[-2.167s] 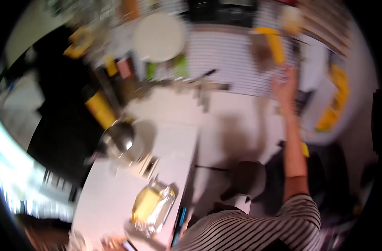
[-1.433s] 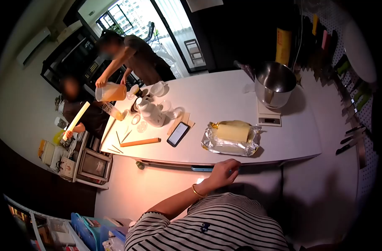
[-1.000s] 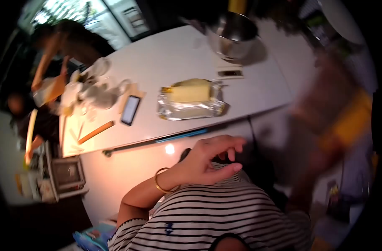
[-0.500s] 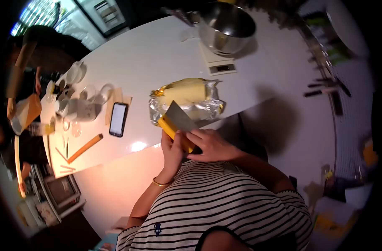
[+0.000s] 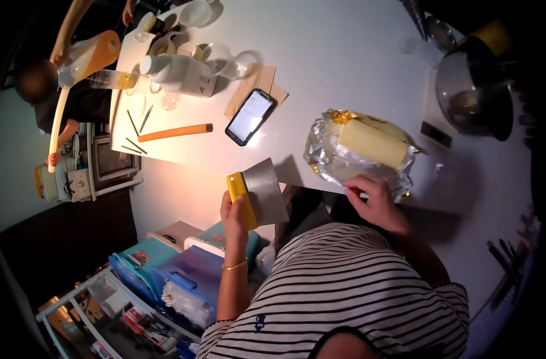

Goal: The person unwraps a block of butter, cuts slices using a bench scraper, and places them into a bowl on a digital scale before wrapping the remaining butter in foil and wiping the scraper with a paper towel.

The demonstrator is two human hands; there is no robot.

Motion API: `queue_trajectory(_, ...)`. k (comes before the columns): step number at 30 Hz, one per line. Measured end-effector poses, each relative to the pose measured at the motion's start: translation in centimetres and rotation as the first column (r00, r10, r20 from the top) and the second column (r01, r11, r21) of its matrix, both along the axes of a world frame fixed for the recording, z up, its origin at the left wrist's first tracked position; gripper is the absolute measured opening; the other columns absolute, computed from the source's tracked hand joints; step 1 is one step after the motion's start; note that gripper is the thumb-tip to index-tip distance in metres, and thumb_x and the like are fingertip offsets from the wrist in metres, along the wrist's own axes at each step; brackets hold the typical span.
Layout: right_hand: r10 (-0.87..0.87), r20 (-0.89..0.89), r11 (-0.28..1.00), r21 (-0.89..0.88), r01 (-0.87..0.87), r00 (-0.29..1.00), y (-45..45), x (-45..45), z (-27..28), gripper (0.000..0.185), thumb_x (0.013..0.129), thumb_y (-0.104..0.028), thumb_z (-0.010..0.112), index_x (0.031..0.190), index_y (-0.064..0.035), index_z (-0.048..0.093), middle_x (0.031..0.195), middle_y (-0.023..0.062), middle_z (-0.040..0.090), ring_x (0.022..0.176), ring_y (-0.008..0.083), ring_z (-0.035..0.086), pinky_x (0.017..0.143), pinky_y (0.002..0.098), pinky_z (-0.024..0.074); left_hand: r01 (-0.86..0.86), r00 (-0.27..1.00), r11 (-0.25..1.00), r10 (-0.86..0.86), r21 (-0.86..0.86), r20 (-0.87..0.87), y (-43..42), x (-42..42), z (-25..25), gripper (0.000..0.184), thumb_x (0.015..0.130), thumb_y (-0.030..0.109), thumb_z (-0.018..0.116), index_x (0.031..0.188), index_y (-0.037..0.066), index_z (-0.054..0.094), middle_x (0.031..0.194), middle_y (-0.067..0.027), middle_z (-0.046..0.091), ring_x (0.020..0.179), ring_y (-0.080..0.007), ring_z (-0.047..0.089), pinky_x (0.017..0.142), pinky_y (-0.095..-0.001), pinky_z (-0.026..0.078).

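Observation:
In the head view, my left hand (image 5: 234, 215) grips a bench scraper by its yellow handle (image 5: 242, 200). The broad metal blade (image 5: 265, 191) points right, held above the table's near edge. To the right, my right hand (image 5: 374, 202) is at the near side of a block of butter (image 5: 371, 142) lying on opened foil wrapping (image 5: 327, 152). Its fingers are loosely bent, with the thumb apart from the index finger, and I see nothing between them. Whether its fingertips touch the foil is unclear.
A phone (image 5: 250, 118) lies left of the butter, beside an orange stick (image 5: 176, 131). A white bottle (image 5: 186, 75) and several cups stand behind. At right, a metal bowl (image 5: 473, 96) sits by a scale (image 5: 435, 133). Another person holds a piping bag (image 5: 93, 57). Storage boxes (image 5: 189, 272) stand below left.
My right hand has left the scraper and moved right to the foil. My left hand keeps the scraper, now farther left of the butter. The whole view has turned and shifted.

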State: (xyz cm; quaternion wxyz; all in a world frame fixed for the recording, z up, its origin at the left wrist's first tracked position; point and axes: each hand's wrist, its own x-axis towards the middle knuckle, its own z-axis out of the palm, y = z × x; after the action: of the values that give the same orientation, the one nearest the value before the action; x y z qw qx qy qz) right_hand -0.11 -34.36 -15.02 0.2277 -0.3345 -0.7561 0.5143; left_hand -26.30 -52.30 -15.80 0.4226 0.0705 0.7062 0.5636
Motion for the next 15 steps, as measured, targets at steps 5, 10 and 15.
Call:
queue_trajectory(5, -0.087, -0.054, 0.957, -0.281, 0.069, 0.995, -3.7, -9.4, -3.4, 0.011, 0.079, -0.003, 0.062, 0.09, 0.0001, 0.062, 0.069, 0.0087, 0.058, 0.055, 0.0175, 0.055, 0.052, 0.0268, 0.0441, 0.41, 0.902, 0.912, -0.408, 0.021, 0.14, 1.9, -12.0, -3.0, 0.037, 0.084, 0.01, 0.054, 0.119, 0.0, 0.053, 0.113, -0.006, 0.056, 0.102, -0.0117, 0.051, 0.088, -0.0257, 0.04)
queue_trajectory(10, -0.397, -0.042, 0.869, -0.34, 0.361, 0.917, -4.5, -20.0, -8.4, 0.034, 0.086, -0.007, 0.058, 0.119, -0.0011, 0.05, 0.102, 0.0118, 0.061, 0.073, 0.0176, 0.061, 0.061, 0.0273, 0.048, 0.713, 0.684, 0.694, -0.72, 0.097, 0.121, 7.7, -21.2, -5.9, 0.034, 0.069, 0.012, 0.059, 0.1, -0.001, 0.062, 0.141, -0.0141, 0.031, 0.125, -0.0222, 0.038, 0.097, -0.0278, 0.033)
queue_trajectory(15, -0.587, -0.077, 0.725, -0.492, 0.482, 0.806, -3.7, -24.4, -11.5, 0.038, 0.088, -0.008, 0.055, 0.124, 0.0008, 0.046, 0.108, 0.0132, 0.059, 0.079, 0.0187, 0.063, 0.067, 0.0283, 0.0486, 0.797, 0.565, 0.579, -0.816, 0.173, 0.125, 9.3, -22.7, -7.7, 0.025, 0.06, 0.006, 0.062, 0.084, 0.0, 0.061, 0.147, -0.0193, 0.022, 0.139, -0.0294, 0.019, 0.101, -0.0305, 0.026)
